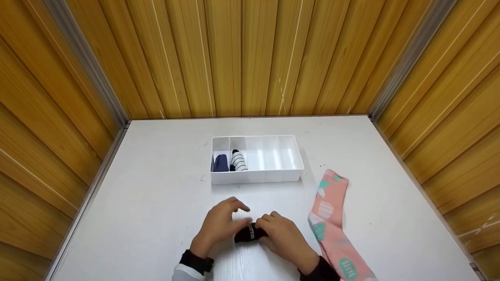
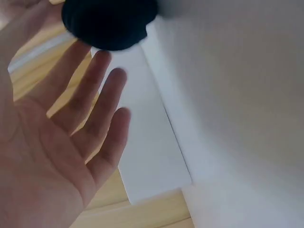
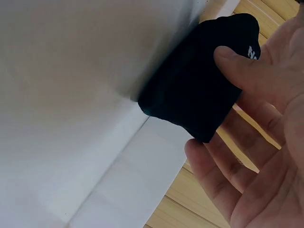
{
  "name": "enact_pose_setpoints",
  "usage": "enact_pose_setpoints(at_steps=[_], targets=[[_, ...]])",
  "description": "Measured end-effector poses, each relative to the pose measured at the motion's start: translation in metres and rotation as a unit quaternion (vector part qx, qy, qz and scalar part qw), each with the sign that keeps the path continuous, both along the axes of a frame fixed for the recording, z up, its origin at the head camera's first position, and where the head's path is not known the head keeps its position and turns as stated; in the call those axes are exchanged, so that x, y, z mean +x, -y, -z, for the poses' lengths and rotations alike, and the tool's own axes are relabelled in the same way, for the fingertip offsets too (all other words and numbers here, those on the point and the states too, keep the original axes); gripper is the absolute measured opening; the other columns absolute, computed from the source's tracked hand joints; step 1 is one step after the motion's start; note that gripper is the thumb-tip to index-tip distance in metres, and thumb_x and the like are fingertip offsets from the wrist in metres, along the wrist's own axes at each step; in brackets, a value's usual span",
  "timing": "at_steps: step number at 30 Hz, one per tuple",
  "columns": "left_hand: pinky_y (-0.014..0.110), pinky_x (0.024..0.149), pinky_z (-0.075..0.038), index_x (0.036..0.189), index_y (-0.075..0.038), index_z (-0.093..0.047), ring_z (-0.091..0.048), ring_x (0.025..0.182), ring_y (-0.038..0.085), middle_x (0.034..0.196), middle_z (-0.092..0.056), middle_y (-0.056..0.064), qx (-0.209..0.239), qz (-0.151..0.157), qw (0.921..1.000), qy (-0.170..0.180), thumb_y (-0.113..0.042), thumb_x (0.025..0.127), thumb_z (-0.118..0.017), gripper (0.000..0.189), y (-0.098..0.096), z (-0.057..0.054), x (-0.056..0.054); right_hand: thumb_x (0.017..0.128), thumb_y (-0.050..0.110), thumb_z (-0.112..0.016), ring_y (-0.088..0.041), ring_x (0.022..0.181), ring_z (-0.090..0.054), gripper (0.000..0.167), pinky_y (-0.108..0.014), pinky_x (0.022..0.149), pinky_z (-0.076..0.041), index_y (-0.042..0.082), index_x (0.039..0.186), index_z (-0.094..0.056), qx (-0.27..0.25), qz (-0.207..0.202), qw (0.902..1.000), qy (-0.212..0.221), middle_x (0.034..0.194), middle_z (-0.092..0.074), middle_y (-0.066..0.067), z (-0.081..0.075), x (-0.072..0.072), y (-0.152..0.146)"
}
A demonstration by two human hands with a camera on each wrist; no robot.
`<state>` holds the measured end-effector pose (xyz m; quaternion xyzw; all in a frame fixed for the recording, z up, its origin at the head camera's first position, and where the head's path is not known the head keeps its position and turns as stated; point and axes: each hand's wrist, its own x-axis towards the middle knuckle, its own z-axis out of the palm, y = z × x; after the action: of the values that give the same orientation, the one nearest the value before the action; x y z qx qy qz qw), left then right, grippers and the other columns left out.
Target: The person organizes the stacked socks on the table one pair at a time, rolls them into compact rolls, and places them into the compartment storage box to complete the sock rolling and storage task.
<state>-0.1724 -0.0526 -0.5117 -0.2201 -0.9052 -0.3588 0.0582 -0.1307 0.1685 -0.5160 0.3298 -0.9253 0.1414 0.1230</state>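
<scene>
A folded black sock (image 1: 247,233) with white lettering lies on the white table in front of the box. My right hand (image 1: 283,238) pinches it, the thumb over its dark face and fingers behind, as the right wrist view shows. On the sock's other side is my left hand (image 1: 222,222), its thumb close to the sock's top edge; whether it touches cannot be made out. The left fingers are spread and loosely bent in the left wrist view, beside the dark end of the sock (image 2: 111,23). To the right lies a long pink sock (image 1: 332,224) with green and white patches.
Beyond the hands stands a white divided box (image 1: 256,178). Its leftmost compartment holds a rolled navy sock (image 1: 221,163), and the one beside it a white sock with black stripes (image 1: 238,161). Yellow wood-look panels (image 1: 250,58) wall the table at the back and sides.
</scene>
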Motion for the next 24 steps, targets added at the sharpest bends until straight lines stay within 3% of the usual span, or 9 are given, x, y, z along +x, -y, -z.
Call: enact_pose_setpoints(at_steps=[2,5,7,9,12,15,17,21,24], targets=[[0.037,0.083,-0.052,0.103,-0.021,-0.076,-0.066,0.1,0.02,0.109,-0.069,-0.004,0.051,-0.073,0.9956,-0.03,-0.028,0.085,-0.079,0.02,0.004,0.001,-0.013,0.072,0.014,-0.089,-0.011,0.085,-0.059,0.036,-0.027,0.07,-0.053,0.02,0.1,-0.067,0.0,0.003,0.9999,0.01,0.097,-0.07,0.009,-0.001,0.0,0.0],[0.045,0.092,-0.05,0.111,-0.015,-0.073,-0.061,0.11,0.028,0.12,-0.064,0.006,0.161,-0.181,0.9695,-0.038,-0.017,0.085,-0.077,0.027,0.01,0.002,-0.038,0.074,0.016,-0.089,-0.011,0.087,-0.059,0.035,-0.028,0.07,-0.053,0.02,0.101,-0.067,-0.004,0.011,0.9995,0.03,0.098,-0.071,0.008,-0.003,0.0,0.0],[0.049,0.095,-0.047,0.123,-0.013,-0.068,-0.057,0.117,0.033,0.13,-0.058,0.012,0.235,-0.231,0.9441,-0.007,-0.017,0.088,-0.073,0.035,0.017,0.002,-0.057,0.075,0.017,-0.088,-0.011,0.087,-0.06,0.034,-0.028,0.07,-0.054,0.02,0.102,-0.067,-0.005,0.014,0.9991,0.04,0.099,-0.072,0.007,-0.004,-0.001,-0.001],[0.051,0.1,-0.045,0.135,-0.011,-0.061,-0.054,0.124,0.036,0.139,-0.052,0.016,0.294,-0.255,0.9202,0.044,-0.02,0.094,-0.067,0.042,0.025,0.001,-0.076,0.076,0.017,-0.087,-0.011,0.088,-0.06,0.033,-0.028,0.07,-0.054,0.02,0.102,-0.067,-0.008,0.018,0.9987,0.047,0.1,-0.073,0.007,-0.005,-0.001,-0.001],[0.052,0.108,-0.042,0.145,-0.011,-0.051,-0.051,0.132,0.037,0.148,-0.048,0.017,0.324,-0.27,0.8986,0.121,-0.031,0.102,-0.057,0.048,0.036,0.0,-0.099,0.077,0.017,-0.087,-0.011,0.088,-0.06,0.033,-0.028,0.07,-0.054,0.02,0.103,-0.068,-0.01,0.02,0.9983,0.054,0.101,-0.073,0.006,-0.005,-0.001,-0.002],[0.048,0.109,-0.042,0.143,-0.009,-0.054,-0.053,0.132,0.035,0.144,-0.054,0.018,0.329,-0.272,0.8897,0.162,-0.033,0.103,-0.054,0.046,0.043,0.003,-0.114,0.077,0.017,-0.087,-0.011,0.088,-0.06,0.032,-0.028,0.07,-0.054,0.021,0.103,-0.068,-0.015,0.018,0.998,0.059,0.101,-0.074,0.006,-0.003,-0.001,-0.002],[0.041,0.099,-0.048,0.136,-0.009,-0.06,-0.059,0.121,0.031,0.135,-0.06,0.016,0.332,-0.278,0.8845,0.174,-0.034,0.103,-0.056,0.042,0.044,0.006,-0.119,0.077,0.017,-0.087,-0.011,0.088,-0.06,0.032,-0.028,0.07,-0.054,0.021,0.103,-0.067,-0.018,0.016,0.9979,0.059,0.101,-0.074,0.007,-0.001,0.0,-0.002],[0.027,0.078,-0.052,0.123,-0.009,-0.07,-0.064,0.101,0.024,0.122,-0.066,0.013,0.346,-0.284,0.879,0.165,-0.032,0.099,-0.064,0.033,0.042,0.015,-0.122,0.077,0.018,-0.086,-0.01,0.087,-0.059,0.031,-0.027,0.069,-0.053,0.021,0.102,-0.067,-0.022,0.015,0.9979,0.059,0.1,-0.074,0.008,-0.001,0.001,-0.002],[0.024,0.075,-0.051,0.119,-0.01,-0.072,-0.064,0.097,0.021,0.118,-0.068,0.012,0.345,-0.286,0.8809,0.152,-0.03,0.097,-0.067,0.03,0.04,0.019,-0.124,0.078,0.017,-0.086,-0.01,0.086,-0.058,0.031,-0.027,0.069,-0.053,0.021,0.102,-0.067,-0.023,0.016,0.9979,0.059,0.1,-0.073,0.008,-0.002,0.002,-0.003]])
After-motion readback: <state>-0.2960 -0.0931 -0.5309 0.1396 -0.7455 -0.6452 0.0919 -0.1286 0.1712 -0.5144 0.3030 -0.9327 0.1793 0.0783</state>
